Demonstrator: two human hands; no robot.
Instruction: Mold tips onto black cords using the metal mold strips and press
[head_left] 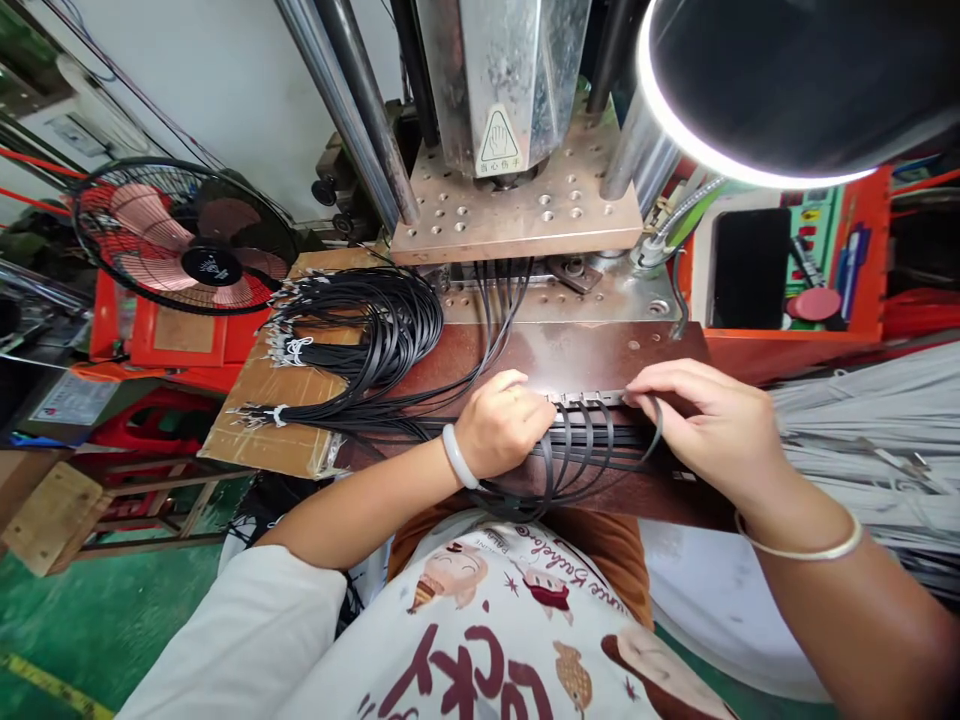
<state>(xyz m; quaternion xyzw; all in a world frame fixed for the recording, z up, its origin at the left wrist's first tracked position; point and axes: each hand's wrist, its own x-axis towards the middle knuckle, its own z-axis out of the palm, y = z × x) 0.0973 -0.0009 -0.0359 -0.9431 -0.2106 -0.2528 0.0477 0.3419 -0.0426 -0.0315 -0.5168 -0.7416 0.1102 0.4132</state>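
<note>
The only camera sits on my head. It looks forward and down, close over my own shirt [495, 640] and arms, at the brown table [570, 350] right in front of me. The big metal machine [495, 80] stands just behind the table.

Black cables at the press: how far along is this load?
Done: a few cable ends sit side by side in the fixture strip. In hand: left hand and right hand press black cables at that strip. Left: a bundle of cables waits on the cardboard.
</note>
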